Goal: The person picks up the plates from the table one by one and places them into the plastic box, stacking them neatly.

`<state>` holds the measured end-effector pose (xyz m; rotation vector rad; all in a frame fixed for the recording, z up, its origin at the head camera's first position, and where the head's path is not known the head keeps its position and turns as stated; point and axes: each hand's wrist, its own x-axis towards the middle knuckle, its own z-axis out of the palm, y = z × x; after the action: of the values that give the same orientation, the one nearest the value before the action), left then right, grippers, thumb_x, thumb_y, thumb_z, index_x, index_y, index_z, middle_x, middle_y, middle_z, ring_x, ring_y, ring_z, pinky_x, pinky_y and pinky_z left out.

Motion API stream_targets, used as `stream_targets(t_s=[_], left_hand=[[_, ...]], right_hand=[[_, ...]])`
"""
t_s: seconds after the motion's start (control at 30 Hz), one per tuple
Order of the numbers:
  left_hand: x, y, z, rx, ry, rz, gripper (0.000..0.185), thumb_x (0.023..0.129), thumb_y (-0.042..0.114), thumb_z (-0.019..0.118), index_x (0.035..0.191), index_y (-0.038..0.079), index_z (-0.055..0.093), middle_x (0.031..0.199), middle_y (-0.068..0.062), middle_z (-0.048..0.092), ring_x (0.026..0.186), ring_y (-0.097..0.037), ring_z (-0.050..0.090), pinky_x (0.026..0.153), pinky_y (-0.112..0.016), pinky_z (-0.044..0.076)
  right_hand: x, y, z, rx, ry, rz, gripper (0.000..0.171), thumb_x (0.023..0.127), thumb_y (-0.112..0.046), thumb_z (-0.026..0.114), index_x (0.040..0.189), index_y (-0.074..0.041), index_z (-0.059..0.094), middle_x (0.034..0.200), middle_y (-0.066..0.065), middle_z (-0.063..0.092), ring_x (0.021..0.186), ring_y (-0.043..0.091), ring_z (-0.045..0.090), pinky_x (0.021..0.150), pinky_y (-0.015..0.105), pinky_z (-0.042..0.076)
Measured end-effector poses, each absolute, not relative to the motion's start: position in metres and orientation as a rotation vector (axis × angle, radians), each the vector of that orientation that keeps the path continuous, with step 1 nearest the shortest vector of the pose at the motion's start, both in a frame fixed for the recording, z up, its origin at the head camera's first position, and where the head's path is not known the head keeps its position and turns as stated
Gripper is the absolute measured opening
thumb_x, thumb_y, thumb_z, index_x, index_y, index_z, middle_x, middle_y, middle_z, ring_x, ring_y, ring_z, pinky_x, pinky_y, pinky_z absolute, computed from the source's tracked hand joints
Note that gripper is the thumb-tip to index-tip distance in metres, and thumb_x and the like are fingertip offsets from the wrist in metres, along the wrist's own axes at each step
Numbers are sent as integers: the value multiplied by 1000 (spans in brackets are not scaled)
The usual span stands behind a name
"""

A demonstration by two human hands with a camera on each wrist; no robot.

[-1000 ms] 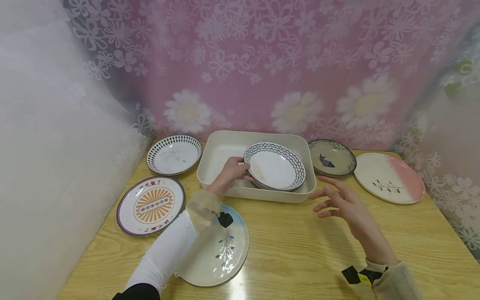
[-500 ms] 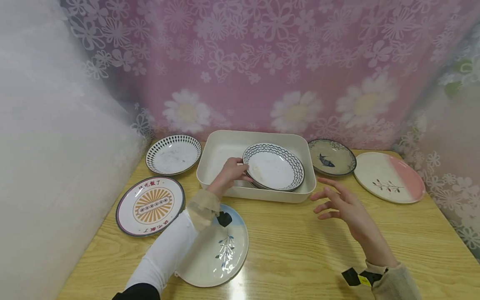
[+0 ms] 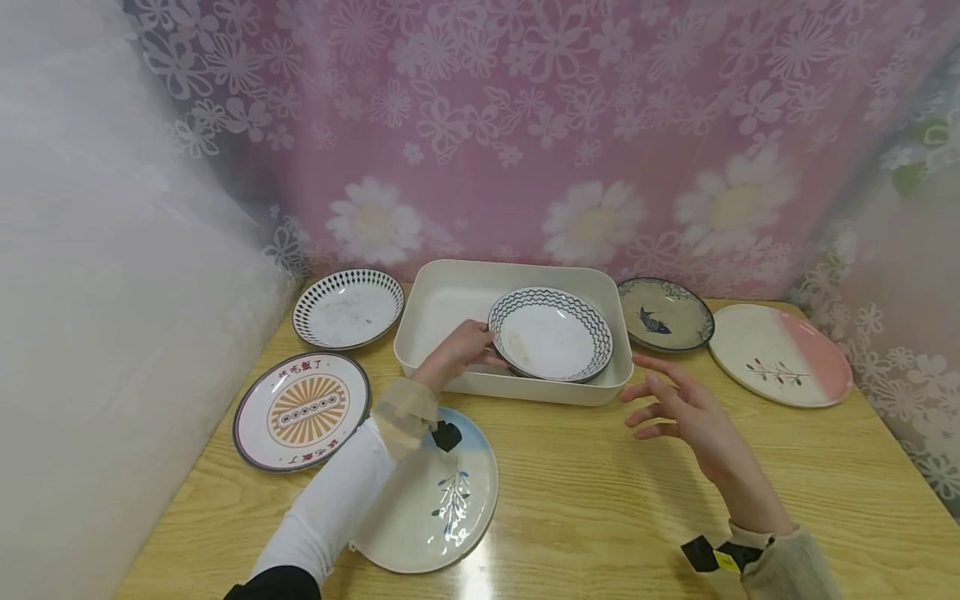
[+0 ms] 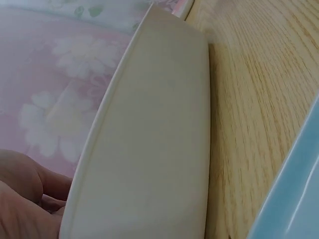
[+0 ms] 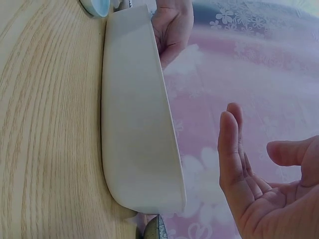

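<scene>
Left hand (image 3: 463, 346) pinches zigzag-rimmed bowl (image 3: 551, 333) within cream tub (image 3: 525, 390), likely positioning it; right hand (image 3: 681, 402) empty, fingers loose; next move seems to need steady, level support.

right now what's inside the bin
The bin has a zigzag-rimmed bowl in its right part, its left edge held by the left hand. What's under the bowl is covered, so I can't tell if more dishes lie there.

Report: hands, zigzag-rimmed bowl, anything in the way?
Left hand grips zigzag-rimmed bowl by its rim. Right hand empty, outside cream rectangular tub. Bowl inside; tub walls around it, underside hidden.
</scene>
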<state>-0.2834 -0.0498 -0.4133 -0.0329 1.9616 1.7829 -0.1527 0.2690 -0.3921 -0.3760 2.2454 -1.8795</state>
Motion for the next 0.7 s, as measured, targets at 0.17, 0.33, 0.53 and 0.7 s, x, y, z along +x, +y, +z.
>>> stream_targets(t_s=[0.17, 0.33, 0.53, 0.7], left_hand=[[-284, -50, -418, -20, 2039, 1781, 42, 109, 9, 42, 147, -10, 42, 124, -28, 61, 84, -25, 76, 89, -35, 60], [-284, -52, -422, 0, 2136, 1776, 41, 106, 7, 52, 143, -10, 49, 125, -28, 64, 79, -20, 76, 95, -36, 57], [-285, -51, -423, 19, 2218, 1733, 41, 102, 6, 59, 139, -11, 53, 129, -26, 63, 74, -16, 75, 88, -32, 60], [-287, -51, -424, 22, 2277, 1668, 34, 101, 5, 61, 132, -10, 61, 112, -25, 70, 78, -21, 76, 82, -32, 62]], right_hand=[[-153, 269, -392, -366, 2241, -1869, 40, 112, -28, 39, 151, -22, 43, 107, -2, 70, 86, 20, 73, 73, 37, 63], [-152, 269, -393, -362, 2231, -1873, 39, 112, -29, 39, 150, -24, 43, 106, -3, 70, 85, 20, 73, 73, 37, 63], [-152, 268, -395, -367, 2229, -1887, 36, 112, -27, 39, 147, -24, 47, 106, -1, 71, 85, 20, 73, 73, 37, 63], [-153, 265, -397, -345, 2259, -1841, 34, 111, -28, 39, 140, -19, 55, 107, 0, 69, 86, 21, 73, 73, 39, 63]])
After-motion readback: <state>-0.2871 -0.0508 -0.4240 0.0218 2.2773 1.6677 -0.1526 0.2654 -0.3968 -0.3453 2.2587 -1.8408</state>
